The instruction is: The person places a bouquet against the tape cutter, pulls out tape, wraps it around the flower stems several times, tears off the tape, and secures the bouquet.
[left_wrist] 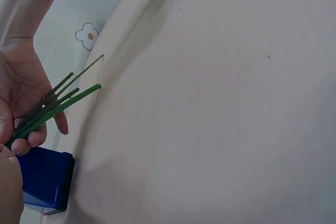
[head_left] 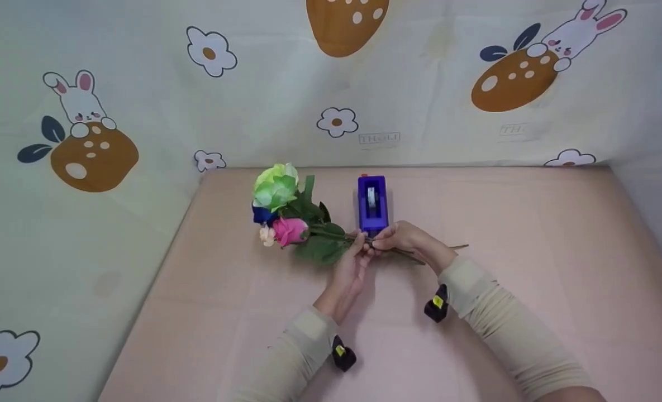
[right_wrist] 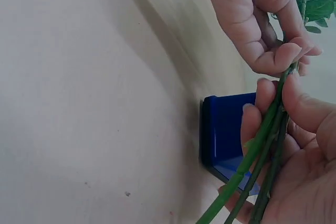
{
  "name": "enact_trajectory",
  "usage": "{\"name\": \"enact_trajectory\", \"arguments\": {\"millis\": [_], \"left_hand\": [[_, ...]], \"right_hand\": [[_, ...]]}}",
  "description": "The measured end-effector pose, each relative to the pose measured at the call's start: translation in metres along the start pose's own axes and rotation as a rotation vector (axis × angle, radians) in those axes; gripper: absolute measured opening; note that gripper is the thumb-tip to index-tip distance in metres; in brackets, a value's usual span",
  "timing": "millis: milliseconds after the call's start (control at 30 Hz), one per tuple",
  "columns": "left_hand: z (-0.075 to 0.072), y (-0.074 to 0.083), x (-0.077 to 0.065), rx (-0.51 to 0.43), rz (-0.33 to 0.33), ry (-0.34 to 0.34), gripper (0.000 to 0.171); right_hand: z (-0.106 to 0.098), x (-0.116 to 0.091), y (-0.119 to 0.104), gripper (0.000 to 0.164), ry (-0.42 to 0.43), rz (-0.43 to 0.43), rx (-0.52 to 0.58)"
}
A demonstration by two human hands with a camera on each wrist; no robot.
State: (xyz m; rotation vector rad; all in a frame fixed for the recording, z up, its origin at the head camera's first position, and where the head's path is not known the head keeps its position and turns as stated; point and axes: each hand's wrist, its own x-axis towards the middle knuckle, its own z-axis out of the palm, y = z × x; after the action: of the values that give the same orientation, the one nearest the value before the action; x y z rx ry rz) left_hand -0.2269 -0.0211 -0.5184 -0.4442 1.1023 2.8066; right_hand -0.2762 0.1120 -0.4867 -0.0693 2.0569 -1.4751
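Observation:
A bunch of flowers [head_left: 291, 230], with green, blue, pink and pale blooms on long green stems, lies across both hands over the table. My left hand [head_left: 348, 273] grips the stems just below the leaves. Close beside it, my right hand [head_left: 412, 239] pinches the same stems between thumb and fingers. Several stem ends [left_wrist: 79, 95] stick out past the right palm in the left wrist view. Seen from the right wrist, the left fingers [right_wrist: 257, 51] and right thumb almost meet on the stems [right_wrist: 262, 156]. Right behind the hands stands a blue tape dispenser [head_left: 372, 222], its roll showing.
The table has a pale pink cover [head_left: 532, 268]. Behind it and at the left hangs a light cloth [head_left: 275, 100] printed with rabbits, flowers and brown fruit. Small black cameras [head_left: 436, 304] are worn at both wrists.

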Motion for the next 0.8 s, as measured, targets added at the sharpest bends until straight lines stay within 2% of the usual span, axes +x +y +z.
{"name": "enact_trajectory", "arguments": {"millis": [100,233,333,500,800], "left_hand": [[-0.003,0.002,0.001,0.017,0.01,-0.016,0.009],[-0.008,0.004,0.001,0.075,0.018,-0.06,0.03],[-0.011,0.004,0.001,0.125,0.018,-0.103,0.042],[-0.012,0.003,0.001,0.133,0.035,-0.138,0.044],[-0.011,-0.001,0.0,0.096,0.049,-0.132,0.017]], "right_hand": [[-0.002,-0.001,0.0,0.022,-0.057,-0.025,-0.005],[-0.006,-0.001,0.002,0.03,-0.143,-0.032,-0.02],[-0.007,-0.001,0.003,0.037,-0.163,-0.012,-0.009],[-0.004,-0.002,0.0,0.042,-0.107,0.03,-0.063],[-0.001,-0.003,-0.002,0.029,0.006,0.139,-0.101]]}}
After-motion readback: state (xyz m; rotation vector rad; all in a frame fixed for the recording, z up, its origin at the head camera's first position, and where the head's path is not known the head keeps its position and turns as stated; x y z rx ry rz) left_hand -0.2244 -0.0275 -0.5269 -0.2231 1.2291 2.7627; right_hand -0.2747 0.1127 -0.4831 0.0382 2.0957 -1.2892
